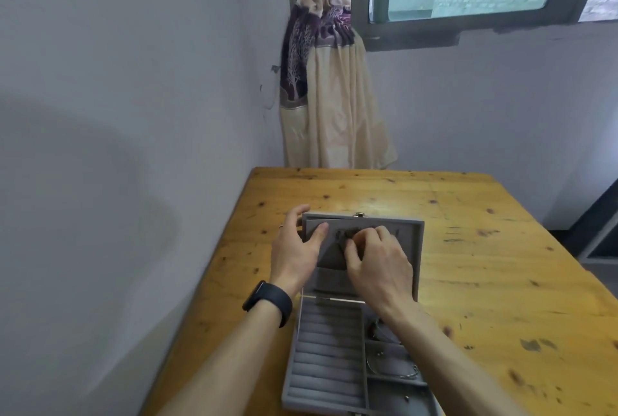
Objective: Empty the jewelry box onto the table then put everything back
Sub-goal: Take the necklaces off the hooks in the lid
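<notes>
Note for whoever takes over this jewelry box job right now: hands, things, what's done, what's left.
Left hand grips the left edge of the upright lid.
Right hand pinches a small dark piece, too blurred to name, at the lid's inner panel.
Jewelry box stands open on the table; a bangle and small studs lie in its right compartments.
Done: box opened. Left: unclear whether emptying is starting or refilling is ending; all visible pieces are in the box.
</notes>
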